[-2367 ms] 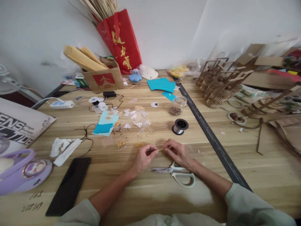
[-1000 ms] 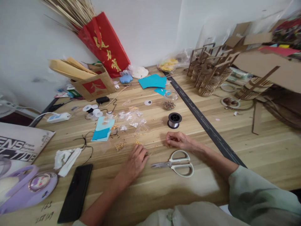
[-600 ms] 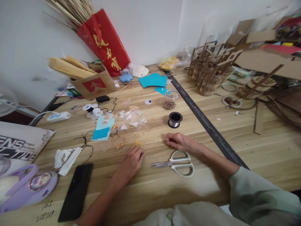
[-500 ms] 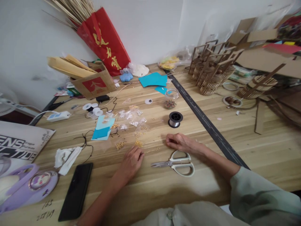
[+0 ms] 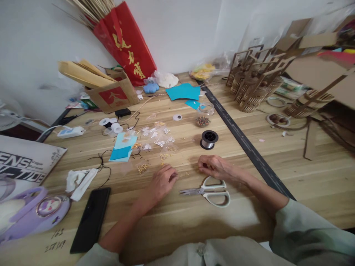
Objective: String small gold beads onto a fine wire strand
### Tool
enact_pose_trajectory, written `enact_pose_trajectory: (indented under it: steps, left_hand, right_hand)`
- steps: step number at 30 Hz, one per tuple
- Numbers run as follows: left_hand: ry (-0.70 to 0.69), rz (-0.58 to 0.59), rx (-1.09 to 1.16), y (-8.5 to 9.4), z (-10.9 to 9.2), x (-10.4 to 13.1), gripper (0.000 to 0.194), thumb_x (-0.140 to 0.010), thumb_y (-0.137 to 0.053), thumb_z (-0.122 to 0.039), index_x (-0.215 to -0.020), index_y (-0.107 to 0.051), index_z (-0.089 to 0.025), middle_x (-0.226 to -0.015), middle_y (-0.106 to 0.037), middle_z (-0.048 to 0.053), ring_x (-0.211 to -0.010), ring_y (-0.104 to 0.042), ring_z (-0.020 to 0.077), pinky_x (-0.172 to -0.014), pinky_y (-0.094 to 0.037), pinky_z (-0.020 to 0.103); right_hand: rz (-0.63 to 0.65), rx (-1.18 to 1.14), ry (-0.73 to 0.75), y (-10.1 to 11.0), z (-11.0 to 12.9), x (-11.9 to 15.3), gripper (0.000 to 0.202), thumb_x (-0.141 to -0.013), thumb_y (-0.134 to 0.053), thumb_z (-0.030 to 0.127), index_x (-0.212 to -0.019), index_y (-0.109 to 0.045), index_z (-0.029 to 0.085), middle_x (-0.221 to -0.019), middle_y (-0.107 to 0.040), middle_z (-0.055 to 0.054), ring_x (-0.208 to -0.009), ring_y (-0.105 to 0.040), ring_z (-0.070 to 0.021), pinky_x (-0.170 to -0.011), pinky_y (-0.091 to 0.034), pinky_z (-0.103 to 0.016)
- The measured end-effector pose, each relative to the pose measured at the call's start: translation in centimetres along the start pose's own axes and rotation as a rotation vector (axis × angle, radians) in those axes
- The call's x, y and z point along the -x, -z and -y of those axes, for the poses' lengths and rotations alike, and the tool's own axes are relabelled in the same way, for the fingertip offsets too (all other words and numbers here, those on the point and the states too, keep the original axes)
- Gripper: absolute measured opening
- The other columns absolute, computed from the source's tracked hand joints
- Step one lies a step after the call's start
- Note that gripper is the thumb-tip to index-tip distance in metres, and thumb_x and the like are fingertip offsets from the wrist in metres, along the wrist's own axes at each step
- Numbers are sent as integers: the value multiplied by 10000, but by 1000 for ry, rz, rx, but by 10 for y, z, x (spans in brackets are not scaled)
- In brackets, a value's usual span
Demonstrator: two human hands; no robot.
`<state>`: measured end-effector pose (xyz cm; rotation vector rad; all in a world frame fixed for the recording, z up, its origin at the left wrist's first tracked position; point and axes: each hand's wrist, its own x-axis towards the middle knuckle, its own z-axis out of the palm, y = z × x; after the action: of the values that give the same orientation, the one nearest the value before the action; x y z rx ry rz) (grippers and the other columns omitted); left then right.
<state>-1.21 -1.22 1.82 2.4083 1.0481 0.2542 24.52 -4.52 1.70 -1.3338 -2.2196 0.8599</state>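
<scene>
Left hand (image 5: 163,181): fingers curled narrow beside fine gold chain (image 5: 184,174); grip cannot be told. Right hand (image 5: 213,166): fingers bent, narrow; contents hidden. Chain lies between hands on wooden table (image 5: 155,236), beyond white-handled scissors (image 5: 202,191); black-flanged wire spool (image 5: 209,140) beyond right hand.
</scene>
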Motion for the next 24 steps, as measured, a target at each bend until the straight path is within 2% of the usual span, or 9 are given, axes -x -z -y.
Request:
enact_pose_trajectory:
  steps: [3,7,13,20,24]
  left_hand:
    - [-82,18,-66,-8,-7,-12,76,-844,-541,-194,-823,-606,-160,-850,-608,46,-862,-547,184,-772,-428,294]
    - [-187,41,-189,-17,-12,-23,125,-859,-543,-251,-871,-613,-148,-875,-593,64,-871,-529,199,-793,-429,322]
    - [-262,7,-168,-20,-4,-27,170,-900,-477,-230,-841,-618,-156,-841,-578,47,-837,-515,172,-776,-423,296]
    - [-339,-43,-129,-18,13,-29,201,-906,-452,-198,-832,-633,-154,-817,-574,53,-809,-511,163,-740,-428,285]
    - [-309,-68,-64,-12,19,-30,187,-898,-464,-189,-823,-632,-157,-826,-603,53,-818,-534,161,-773,-436,301]
  right_hand:
    - [36,-41,-43,2,3,0,114,-848,-507,246,-816,-551,146,-658,-548,10,-548,-444,-84,-543,-327,-200]
    - [85,-208,-91,1,-3,-1,150,-835,-526,276,-816,-562,132,-693,-576,-2,-565,-456,-83,-521,-339,-186]
    - [98,-389,-133,-4,-15,-1,198,-825,-549,316,-815,-555,119,-691,-563,-5,-574,-442,-85,-518,-334,-189]
    - [92,-376,-69,-11,-8,-2,104,-817,-539,219,-823,-568,120,-710,-564,-4,-597,-450,-83,-539,-333,-184]
    - [102,-294,-53,-11,-3,-4,72,-806,-534,180,-807,-573,120,-685,-549,6,-562,-425,-74,-526,-320,-182]
